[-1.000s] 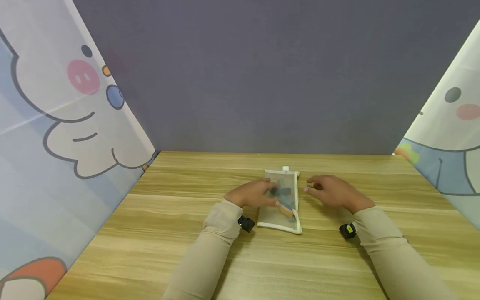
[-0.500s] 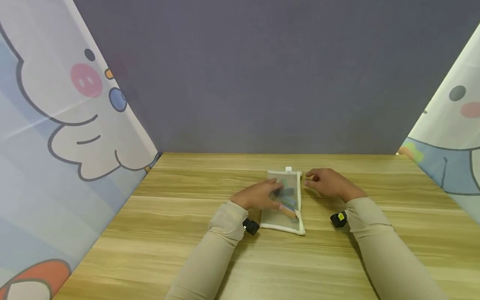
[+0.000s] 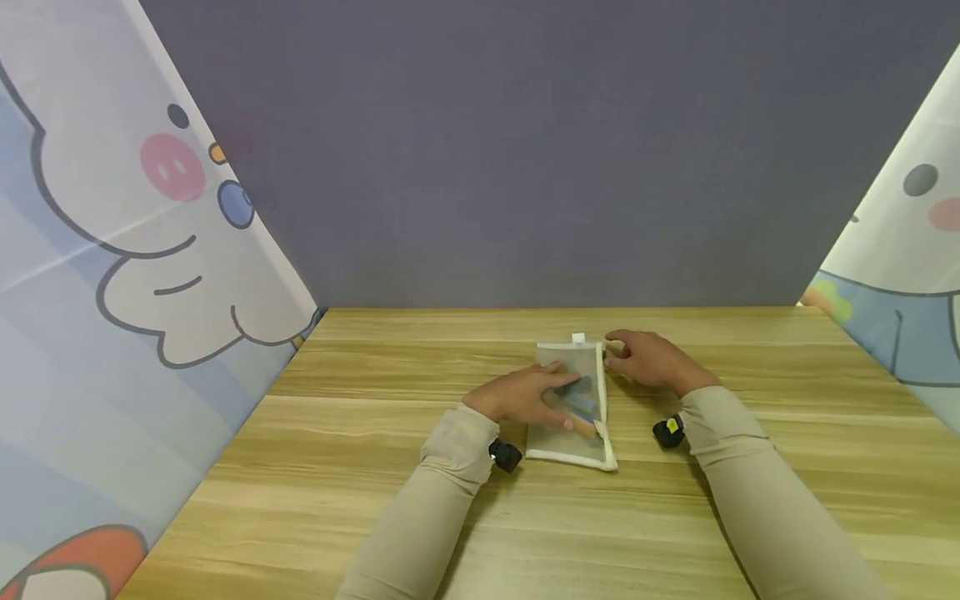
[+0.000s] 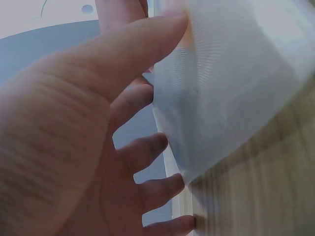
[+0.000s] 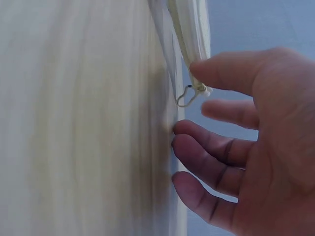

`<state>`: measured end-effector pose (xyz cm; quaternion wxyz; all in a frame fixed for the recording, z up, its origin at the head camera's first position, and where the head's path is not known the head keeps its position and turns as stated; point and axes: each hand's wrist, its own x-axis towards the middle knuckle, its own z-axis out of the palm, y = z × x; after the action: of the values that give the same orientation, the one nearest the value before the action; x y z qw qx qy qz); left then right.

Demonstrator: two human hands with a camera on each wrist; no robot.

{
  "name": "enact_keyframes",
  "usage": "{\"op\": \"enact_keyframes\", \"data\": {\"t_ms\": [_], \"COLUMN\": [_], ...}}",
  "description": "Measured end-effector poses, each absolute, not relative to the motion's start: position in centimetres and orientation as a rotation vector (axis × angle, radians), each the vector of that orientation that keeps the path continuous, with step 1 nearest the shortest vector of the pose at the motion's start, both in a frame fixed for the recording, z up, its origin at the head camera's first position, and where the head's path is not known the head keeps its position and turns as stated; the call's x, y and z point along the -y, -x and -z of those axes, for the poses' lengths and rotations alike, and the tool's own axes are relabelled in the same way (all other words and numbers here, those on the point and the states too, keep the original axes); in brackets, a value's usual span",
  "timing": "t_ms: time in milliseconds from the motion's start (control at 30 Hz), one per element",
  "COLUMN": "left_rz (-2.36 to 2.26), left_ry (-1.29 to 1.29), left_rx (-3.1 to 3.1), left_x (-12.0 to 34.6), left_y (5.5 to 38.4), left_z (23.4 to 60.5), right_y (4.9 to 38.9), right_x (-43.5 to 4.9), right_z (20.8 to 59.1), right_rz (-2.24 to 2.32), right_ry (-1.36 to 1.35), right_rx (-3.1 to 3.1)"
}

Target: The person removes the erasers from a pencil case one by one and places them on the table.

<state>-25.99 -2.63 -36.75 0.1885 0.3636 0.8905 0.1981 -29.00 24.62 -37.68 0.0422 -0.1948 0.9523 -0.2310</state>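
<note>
A translucent mesh zip pouch [image 3: 558, 446] with cream edging lies on the wooden table, a small white tag at its far edge. Dark bluish items [image 3: 581, 404] and a tan, wood-coloured piece [image 3: 583, 426] show through or at its right side; their kind is unclear. My left hand [image 3: 523, 395] rests on the pouch with fingers spread. At the pouch's far right corner is my right hand [image 3: 651, 360], fingers loosely bent. In the right wrist view its thumb is at the end of the cream zipper edge [image 5: 189, 29], where a small cord loop [image 5: 184, 96] hangs; no firm grip shows.
The wood-grain table [image 3: 337, 467] stretches out around the pouch. A dark grey panel [image 3: 480, 158] stands behind it. Cartoon-printed cloths [image 3: 90, 333] flank both sides. A black wrist camera [image 3: 506, 455] sits on each wrist.
My right hand has moved left and away from me to the pouch's far right corner. The left hand's fingers have spread out further over the pouch. The view has shifted slightly.
</note>
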Motion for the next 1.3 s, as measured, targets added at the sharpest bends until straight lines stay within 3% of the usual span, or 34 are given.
{"op": "enact_keyframes", "data": {"t_ms": [1300], "left_rz": [-0.532], "left_ry": [-1.075], "left_rx": [-2.641], "left_x": [1.2], "left_y": [25.6], "left_z": [38.0], "right_y": [29.9], "right_x": [-24.8], "right_z": [38.5], "right_rz": [0.702], "right_ry": [0.537], "right_rx": [-2.979]}}
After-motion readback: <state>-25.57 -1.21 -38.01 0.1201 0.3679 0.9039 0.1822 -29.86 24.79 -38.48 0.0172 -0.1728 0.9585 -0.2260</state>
